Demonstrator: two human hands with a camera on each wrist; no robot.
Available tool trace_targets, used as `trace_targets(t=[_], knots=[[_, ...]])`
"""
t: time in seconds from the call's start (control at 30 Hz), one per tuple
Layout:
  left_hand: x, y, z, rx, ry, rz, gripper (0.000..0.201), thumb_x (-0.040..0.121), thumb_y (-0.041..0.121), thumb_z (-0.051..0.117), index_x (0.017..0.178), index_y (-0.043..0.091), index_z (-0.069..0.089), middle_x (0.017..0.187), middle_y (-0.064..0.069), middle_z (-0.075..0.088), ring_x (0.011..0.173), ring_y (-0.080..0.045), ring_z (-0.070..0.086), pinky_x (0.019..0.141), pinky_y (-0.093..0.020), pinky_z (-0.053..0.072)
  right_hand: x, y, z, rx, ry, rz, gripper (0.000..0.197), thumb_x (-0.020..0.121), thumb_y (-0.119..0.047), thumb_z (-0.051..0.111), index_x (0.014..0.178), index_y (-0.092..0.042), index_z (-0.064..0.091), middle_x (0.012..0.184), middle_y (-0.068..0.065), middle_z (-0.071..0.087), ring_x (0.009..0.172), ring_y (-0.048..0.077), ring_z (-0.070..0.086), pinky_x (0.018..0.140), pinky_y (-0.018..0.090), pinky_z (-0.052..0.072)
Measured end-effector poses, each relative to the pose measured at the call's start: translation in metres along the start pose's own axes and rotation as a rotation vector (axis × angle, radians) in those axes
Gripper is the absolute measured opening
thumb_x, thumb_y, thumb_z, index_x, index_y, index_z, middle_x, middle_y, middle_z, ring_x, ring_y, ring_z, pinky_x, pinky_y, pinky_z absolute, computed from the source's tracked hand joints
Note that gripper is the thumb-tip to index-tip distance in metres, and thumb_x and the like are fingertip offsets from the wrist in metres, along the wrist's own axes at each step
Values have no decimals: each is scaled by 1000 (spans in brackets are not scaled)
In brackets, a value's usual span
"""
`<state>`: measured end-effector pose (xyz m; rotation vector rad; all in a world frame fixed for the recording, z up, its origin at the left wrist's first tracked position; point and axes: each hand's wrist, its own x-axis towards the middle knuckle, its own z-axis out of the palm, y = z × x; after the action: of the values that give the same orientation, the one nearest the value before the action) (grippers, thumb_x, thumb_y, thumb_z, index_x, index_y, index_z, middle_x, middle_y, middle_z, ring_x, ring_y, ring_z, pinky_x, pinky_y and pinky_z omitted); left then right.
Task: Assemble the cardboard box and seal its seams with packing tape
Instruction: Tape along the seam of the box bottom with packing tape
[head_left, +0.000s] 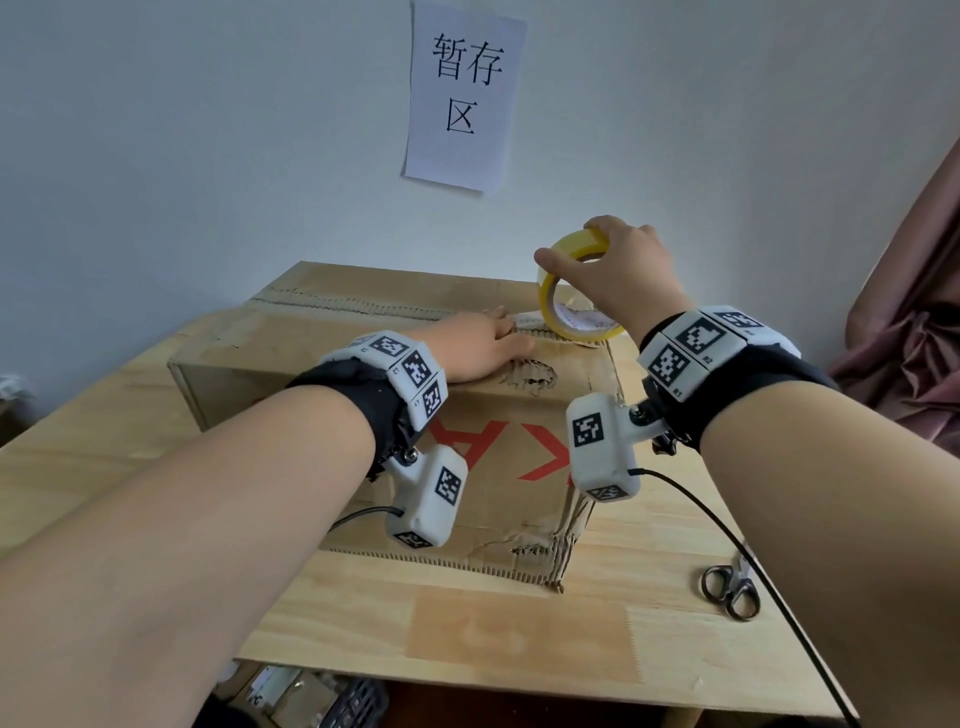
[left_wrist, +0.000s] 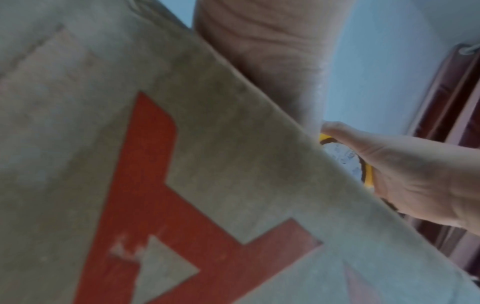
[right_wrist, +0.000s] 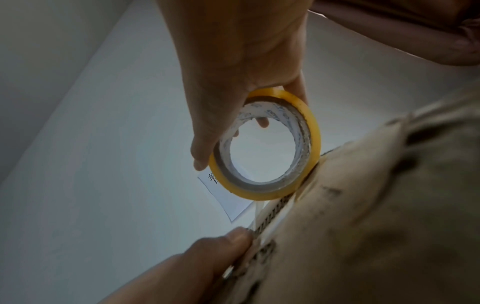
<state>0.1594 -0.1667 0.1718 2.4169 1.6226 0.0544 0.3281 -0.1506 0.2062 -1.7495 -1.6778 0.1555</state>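
Head view: cardboard box (head_left: 322, 332) closed on worktop (head_left: 519, 634), top seam (head_left: 363, 306) running left-right, long axis crossways to both forearms. Right hand (head_left: 618, 275) grips tape roll (head_left: 566, 291) by rim, roll upright on seam at box's right end. Left hand (head_left: 483, 348) flat, fingers straight, pressing tape end just left of roll. Judged next: pull roll along seam; right box edge close, little room there. Scissors (head_left: 730, 590) near-right of right forearm, on worktop, well apart from box.
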Motion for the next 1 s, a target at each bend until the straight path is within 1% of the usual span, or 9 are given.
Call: trace_targets(t=[0.1, 0.17, 0.23, 0.33, 0.47, 0.53, 0.6, 0.73, 1.0], knots=[[0, -1, -1, 22, -1, 0, 61, 100, 51, 22, 148, 15, 27, 159, -5, 12, 144, -23, 19, 113, -34, 17, 1, -2, 0, 15, -14, 3, 81, 73, -78, 50, 133, -25, 46, 122, 8, 49, 110, 29, 51, 90, 42, 48], [4, 0, -2, 79, -21, -19, 62, 100, 51, 19, 150, 15, 22, 159, -5, 10, 145, -24, 17, 115, -36, 15, 3, -3, -2, 76, -28, 24, 84, 75, -79, 45, 135, -20, 42, 117, 6, 53, 105, 26, 53, 83, 38, 47], [8, 1, -2, 131, -41, -44, 64, 99, 53, 16, 151, 16, 15, 159, -3, 7, 146, -24, 12, 118, -38, 12, 4, 2, -3, 157, -21, 57, 84, 77, -75, 51, 134, -15, 39, 107, 3, 54, 94, 20, 56, 73, 34, 46], [11, 2, -1, 139, -64, -66, 66, 98, 56, 13, 152, 19, 7, 160, 0, 4, 146, -23, 7, 118, -40, 9, 0, 11, -1, 274, 2, 130, 78, 75, -72, 59, 122, -11, 44, 87, -3, 52, 74, 11, 52, 59, 27, 43], [9, 3, 0, 93, -73, -63, 65, 98, 54, 13, 152, 18, 3, 159, 0, -2, 147, -19, 0, 118, -38, 3, 2, 5, -1, 356, -5, 171, 75, 75, -69, 60, 121, -12, 44, 84, -6, 50, 71, 6, 49, 53, 25, 36], [8, 3, 1, 82, -69, -66, 65, 99, 53, 13, 152, 17, 2, 159, 1, -4, 147, -17, -3, 118, -38, 1, 2, -1, -1, 347, -14, 169, 79, 74, -73, 59, 122, -12, 43, 86, -6, 49, 72, 7, 49, 53, 25, 36], [7, 4, 2, 79, -68, -72, 64, 100, 51, 14, 152, 16, 3, 159, 0, -4, 147, -16, -2, 118, -38, 1, 1, -5, 1, 323, -6, 156, 76, 74, -68, 62, 124, -13, 42, 91, -4, 50, 76, 10, 51, 56, 25, 39], [4, 8, -2, 71, -79, -77, 62, 101, 47, 15, 152, 13, 2, 160, -2, -4, 147, -17, -1, 117, -37, 3, -1, -13, 0, 305, 43, 87, 71, 73, -55, 68, 126, -18, 41, 113, 2, 48, 93, 19, 52, 75, 33, 47], [2, 9, -2, 82, -91, -69, 63, 101, 47, 15, 151, 11, 1, 159, -4, -5, 147, -18, -1, 117, -37, 5, 4, -1, -20, 119, 63, 12, 65, 73, -53, 66, 124, -20, 42, 114, 0, 45, 95, 20, 49, 78, 35, 46]])
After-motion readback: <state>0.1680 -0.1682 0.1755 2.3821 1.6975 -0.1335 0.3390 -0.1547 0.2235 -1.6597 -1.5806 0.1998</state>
